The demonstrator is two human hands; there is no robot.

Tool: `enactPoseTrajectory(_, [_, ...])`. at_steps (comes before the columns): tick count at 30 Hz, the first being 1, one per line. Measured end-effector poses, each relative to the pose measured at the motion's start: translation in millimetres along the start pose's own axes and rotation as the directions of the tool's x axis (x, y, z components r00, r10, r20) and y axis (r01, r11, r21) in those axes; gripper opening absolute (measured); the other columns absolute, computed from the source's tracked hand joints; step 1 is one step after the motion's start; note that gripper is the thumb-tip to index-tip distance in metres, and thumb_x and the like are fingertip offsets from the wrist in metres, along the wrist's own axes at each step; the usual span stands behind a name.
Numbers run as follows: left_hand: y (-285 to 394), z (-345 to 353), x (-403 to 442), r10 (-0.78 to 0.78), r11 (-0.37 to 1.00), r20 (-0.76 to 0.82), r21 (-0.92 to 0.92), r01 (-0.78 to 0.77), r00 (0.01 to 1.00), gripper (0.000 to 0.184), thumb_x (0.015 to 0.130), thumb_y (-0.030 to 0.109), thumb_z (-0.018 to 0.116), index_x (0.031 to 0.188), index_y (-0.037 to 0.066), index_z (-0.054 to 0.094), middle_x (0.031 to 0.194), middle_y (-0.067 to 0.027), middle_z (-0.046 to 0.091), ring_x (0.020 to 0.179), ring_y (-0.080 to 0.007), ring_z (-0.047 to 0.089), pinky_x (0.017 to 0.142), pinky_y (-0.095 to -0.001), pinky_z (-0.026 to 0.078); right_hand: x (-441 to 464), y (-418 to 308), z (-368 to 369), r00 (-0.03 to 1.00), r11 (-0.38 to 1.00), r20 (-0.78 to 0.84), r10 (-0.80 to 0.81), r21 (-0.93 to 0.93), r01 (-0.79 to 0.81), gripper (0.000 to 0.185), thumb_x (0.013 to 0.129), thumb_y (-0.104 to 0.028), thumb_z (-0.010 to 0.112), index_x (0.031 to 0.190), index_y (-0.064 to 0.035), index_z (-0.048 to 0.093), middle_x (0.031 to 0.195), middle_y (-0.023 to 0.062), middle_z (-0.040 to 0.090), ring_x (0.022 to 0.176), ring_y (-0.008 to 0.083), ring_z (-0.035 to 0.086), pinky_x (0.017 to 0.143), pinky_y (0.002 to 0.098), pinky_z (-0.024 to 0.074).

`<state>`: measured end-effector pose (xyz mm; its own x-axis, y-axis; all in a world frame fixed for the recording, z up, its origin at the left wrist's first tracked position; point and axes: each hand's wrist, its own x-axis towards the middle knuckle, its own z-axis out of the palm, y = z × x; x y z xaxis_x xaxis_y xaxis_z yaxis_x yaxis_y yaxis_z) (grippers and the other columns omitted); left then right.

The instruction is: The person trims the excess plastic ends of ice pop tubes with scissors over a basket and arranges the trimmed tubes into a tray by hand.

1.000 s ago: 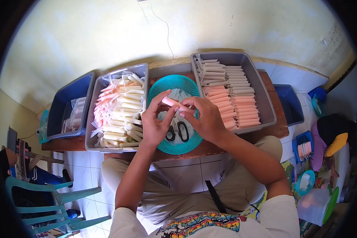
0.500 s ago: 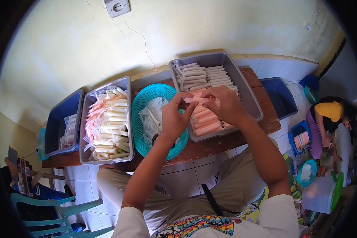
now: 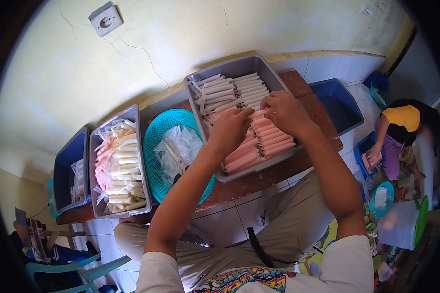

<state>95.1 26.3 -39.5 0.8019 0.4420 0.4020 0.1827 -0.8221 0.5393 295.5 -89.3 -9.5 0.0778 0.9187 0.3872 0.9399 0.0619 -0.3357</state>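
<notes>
A grey tray [image 3: 298, 149] on the bench holds rows of plastic-wrapped, tube-shaped ice pops, whitish at the back and pink nearer me. Both my hands are over its middle. My left hand [image 3: 232, 128] has its fingers closed at the left end of a pink ice pop [image 3: 257, 114], lying at the top of the pink rows. At that pop's other end, my right hand [image 3: 284, 113] pinches it with bent fingers. My fingers partly hide it. Left of the tray, a turquoise basket [image 3: 154, 128] contains clear plastic bags [image 3: 183, 141] and scissors [image 3: 177, 158].
Another grey tray [image 3: 140, 146], heaped with pink and cream tubes, stands further left beside a blue bin [image 3: 85, 161]. A blue tub [image 3: 338, 108] sits right of the bench [image 3: 298, 83]. At right, a person [image 3: 398, 127] reaches into a small blue basket. A green chair [image 3: 90, 274] stands lower left.
My hands have lowered the pink ice pop from above the tray onto the pink rows. The view has shifted. The person at right now reaches into the blue basket.
</notes>
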Motion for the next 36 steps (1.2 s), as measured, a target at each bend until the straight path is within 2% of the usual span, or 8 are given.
enactPoseTrajectory(2, [1,8,7,-0.018,0.999,0.042,0.036,0.017,0.999,0.03,0.099,0.01,0.07,0.128,0.006,0.074,0.11,-0.0177,0.077,0.102,-0.0395,0.074,0.09,-0.0495,0.057,-1,4,2,0.994,0.992,0.037,0.107,-0.07,-0.105,0.01,0.089,-0.01,0.075,0.098,-0.0066,0.077,0.097,0.0122,0.073,0.102,0.0361,0.066,0.094,0.0466,0.0555])
enactPoseTrajectory(8, [-5,34,14,-0.033,0.996,0.095,0.087,0.025,0.995,0.029,0.099,0.013,0.072,0.127,0.009,0.077,0.111,-0.0145,0.077,0.106,-0.0373,0.072,0.092,-0.0483,0.057,-10,18,13,0.983,0.976,0.058,0.175,-0.139,-0.166,0.012,0.088,0.0,0.069,0.093,-0.0046,0.079,0.1,0.0175,0.077,0.103,0.037,0.072,0.095,0.0482,0.0576])
enactPoseTrajectory(11, [-8,36,12,-0.002,0.994,0.125,0.112,-0.012,0.992,0.028,0.098,0.014,0.073,0.125,0.01,0.078,0.113,-0.0114,0.075,0.111,-0.0345,0.07,0.095,-0.0465,0.057,-13,17,13,0.958,0.962,0.142,0.251,-0.149,-0.23,0.012,0.088,-0.005,0.073,0.098,-0.0028,0.079,0.103,0.0168,0.076,0.106,0.038,0.07,0.096,0.0483,0.0559])
enactPoseTrajectory(17, [-8,34,4,-0.026,0.995,0.184,0.101,0.007,0.983,0.027,0.097,0.016,0.074,0.123,0.01,0.079,0.115,-0.0109,0.074,0.114,-0.0325,0.069,0.097,-0.0454,0.057,-15,27,24,0.964,0.954,0.096,0.249,-0.194,-0.227,0.016,0.086,0.004,0.069,0.092,-0.0048,0.081,0.098,0.02,0.078,0.101,0.0376,0.076,0.092,0.0472,0.0609])
enactPoseTrajectory(23, [-5,36,-1,0.049,0.988,0.226,0.133,-0.08,0.973,0.029,0.097,0.021,0.075,0.121,0.006,0.079,0.12,-0.0119,0.075,0.12,-0.0325,0.065,0.105,-0.0433,0.054,-13,24,44,0.94,0.902,0.086,0.329,-0.323,-0.286,0.013,0.088,0.002,0.068,0.089,-0.0028,0.08,0.098,0.0204,0.078,0.101,0.0389,0.077,0.088,0.0476,0.0634])
enactPoseTrajectory(27, [-7,36,-3,0.054,0.988,0.263,0.125,-0.089,0.963,0.032,0.098,0.024,0.075,0.121,0.002,0.078,0.125,-0.0141,0.075,0.124,-0.0336,0.063,0.109,-0.0436,0.052,-14,23,45,0.934,0.903,0.118,0.337,-0.321,-0.285,0.012,0.089,0.001,0.068,0.093,-0.0024,0.079,0.101,0.0205,0.078,0.102,0.0392,0.077,0.088,0.048,0.0634])
enactPoseTrajectory(29, [-7,35,-3,0.05,0.989,0.273,0.118,-0.085,0.961,0.032,0.098,0.024,0.074,0.121,0.002,0.078,0.125,-0.0147,0.075,0.124,-0.034,0.062,0.11,-0.0437,0.051,-16,25,50,0.949,0.912,0.046,0.311,-0.296,-0.284,0.009,0.088,0.001,0.066,0.088,-0.0031,0.074,0.099,0.02,0.077,0.099,0.0417,0.076,0.084,0.0523,0.0609])
enactPoseTrajectory(36, [-5,33,-5,0.053,0.994,0.262,0.081,-0.076,0.964,0.031,0.096,0.022,0.076,0.12,0.002,0.079,0.125,-0.0144,0.076,0.126,-0.0339,0.062,0.112,-0.0435,0.051,-11,17,48,0.893,0.864,0.127,0.432,-0.343,-0.369,0.012,0.093,0.001,0.068,0.102,-0.0003,0.075,0.106,0.0241,0.077,0.103,0.0421,0.077,0.088,0.0504,0.0641])
